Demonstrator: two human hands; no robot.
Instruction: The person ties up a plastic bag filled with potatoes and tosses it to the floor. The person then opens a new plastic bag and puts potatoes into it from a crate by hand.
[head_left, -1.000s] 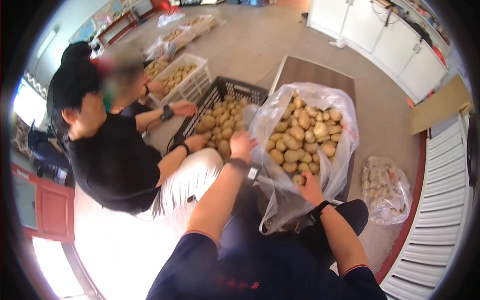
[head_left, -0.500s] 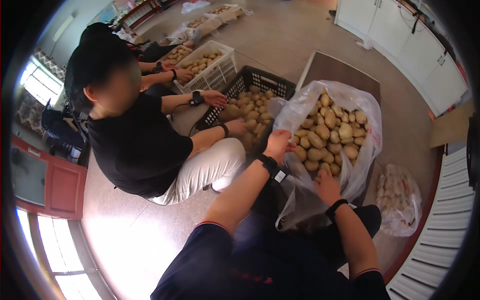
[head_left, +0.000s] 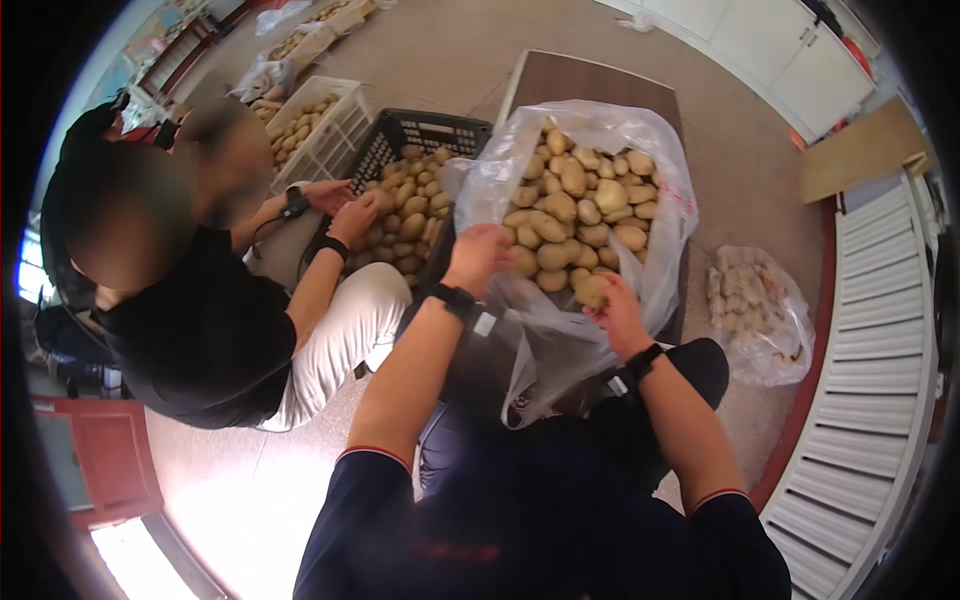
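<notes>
A clear plastic bag [head_left: 668, 175] with its mouth spread wide holds many potatoes [head_left: 562, 207] in front of me. My right hand [head_left: 622, 315] is closed around a single potato [head_left: 591, 292] at the near edge of the pile. At the bag's left side is my left hand [head_left: 480, 258], its fingers bent by the plastic rim; whether they pinch the film cannot be made out. Loose plastic hangs between my two hands, over my lap.
A black crate [head_left: 432, 127] of potatoes stands left of the bag, a co-worker's hands [head_left: 345, 208] over it. Behind is a white crate [head_left: 345, 105] of potatoes. A filled bag [head_left: 752, 315] lies right, near a white radiator [head_left: 850, 400].
The view has shifted. My right hand has lifted a potato slightly from the pile's near edge. The co-worker's hands have come together above the black crate.
</notes>
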